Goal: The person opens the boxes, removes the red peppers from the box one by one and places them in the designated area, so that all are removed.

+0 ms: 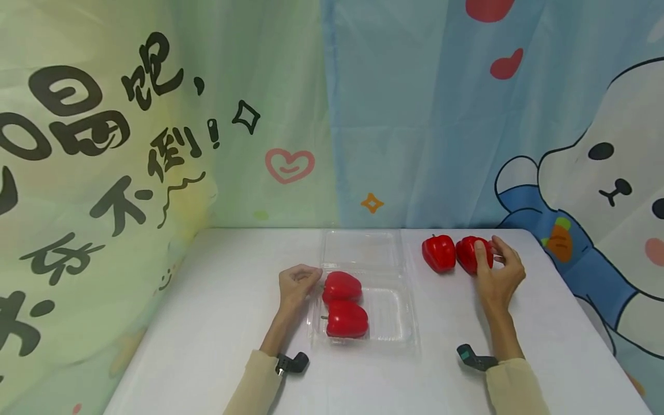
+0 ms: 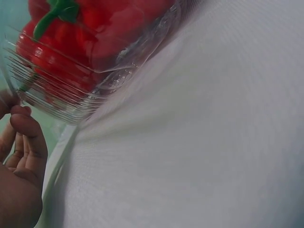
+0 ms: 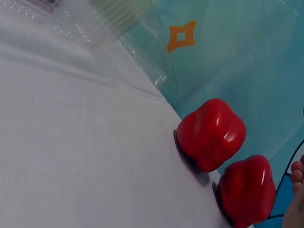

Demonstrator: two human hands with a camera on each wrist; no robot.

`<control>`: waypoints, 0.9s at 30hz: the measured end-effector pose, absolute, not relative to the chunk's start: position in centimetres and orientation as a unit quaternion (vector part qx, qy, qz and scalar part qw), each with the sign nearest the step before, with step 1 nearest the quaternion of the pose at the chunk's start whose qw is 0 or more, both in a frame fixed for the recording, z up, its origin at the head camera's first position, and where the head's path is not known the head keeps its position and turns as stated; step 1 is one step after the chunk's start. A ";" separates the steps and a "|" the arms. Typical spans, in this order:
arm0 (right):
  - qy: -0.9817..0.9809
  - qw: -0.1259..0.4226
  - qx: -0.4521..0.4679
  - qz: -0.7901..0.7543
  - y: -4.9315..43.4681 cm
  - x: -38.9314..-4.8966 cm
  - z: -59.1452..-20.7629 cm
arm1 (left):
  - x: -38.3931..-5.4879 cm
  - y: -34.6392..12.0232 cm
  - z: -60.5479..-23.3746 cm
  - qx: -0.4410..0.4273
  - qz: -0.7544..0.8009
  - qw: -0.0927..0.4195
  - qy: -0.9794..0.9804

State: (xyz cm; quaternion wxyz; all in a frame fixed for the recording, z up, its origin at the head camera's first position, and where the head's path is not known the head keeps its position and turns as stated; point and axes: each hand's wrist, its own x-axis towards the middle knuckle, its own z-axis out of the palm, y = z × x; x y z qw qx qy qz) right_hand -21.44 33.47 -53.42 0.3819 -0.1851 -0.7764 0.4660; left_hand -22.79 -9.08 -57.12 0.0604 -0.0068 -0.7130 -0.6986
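Observation:
A clear plastic clamshell box [image 1: 389, 314] lies with its lid [image 1: 361, 249] folded back. Two red bell peppers [image 1: 346, 319] fill its left side; green stems show in the left wrist view. My left hand [image 1: 298, 283] pinches the box's left rim between thumb and fingertips. Farther right stand two more red bell peppers, one on the left [image 1: 439, 253] and one on the right [image 1: 469, 253]. My right hand [image 1: 500, 276] is at the right one, thumb in front of it and fingers spread past its right side. In the right wrist view a gap shows between hand [image 3: 295, 199] and pepper [image 3: 248, 191].
The white table [image 1: 207, 357] ends at a printed curtain [image 1: 389, 115] behind the box lid and loose peppers. Each wrist carries a small black camera, one on the left [image 1: 293, 363] and one on the right [image 1: 474, 358].

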 end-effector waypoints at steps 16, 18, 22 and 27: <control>-0.809 0.331 -0.105 0.474 31.6 -20.3 -51.7 | -22.8 -9.0 -56.9 -0.007 -0.697 0.061 -0.715; -0.803 0.329 -0.081 0.491 31.4 -20.2 -51.6 | -22.8 -9.0 -57.0 -0.007 -0.696 0.061 -0.716; -0.799 0.320 -0.040 0.508 31.1 -20.0 -51.3 | -22.8 -9.0 -57.0 -0.004 -0.697 0.056 -0.715; -0.808 0.303 -0.016 0.505 30.8 -19.7 -51.3 | -22.8 -9.0 -56.9 -0.005 -0.692 0.058 -0.719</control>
